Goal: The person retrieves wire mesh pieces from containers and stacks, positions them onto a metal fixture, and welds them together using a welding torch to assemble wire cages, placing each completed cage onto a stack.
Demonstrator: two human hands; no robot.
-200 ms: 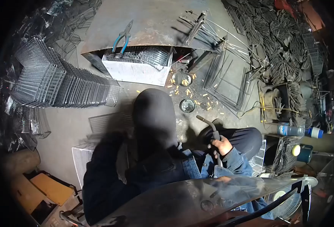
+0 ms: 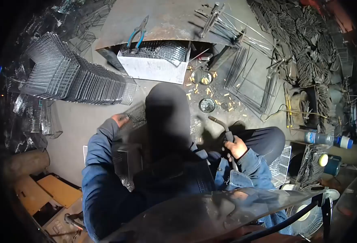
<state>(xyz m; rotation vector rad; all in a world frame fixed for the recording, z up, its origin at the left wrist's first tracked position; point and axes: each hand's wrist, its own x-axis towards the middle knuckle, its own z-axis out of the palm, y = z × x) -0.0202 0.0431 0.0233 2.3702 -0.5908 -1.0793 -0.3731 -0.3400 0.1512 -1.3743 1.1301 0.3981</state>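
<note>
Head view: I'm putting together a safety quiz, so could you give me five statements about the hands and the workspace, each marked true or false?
1. The right hand holds a welding torch. True.
2. The left hand is on the welding torch too. False: it is at a wire mesh panel.
3. The blue-handled pliers lie at the edge of the metal tabletop. True.
4. The white ribbed container has nothing in it. False: it holds wire grids.
5. Every cigarette butt lies inside a dish. False: many are scattered on the floor.
</note>
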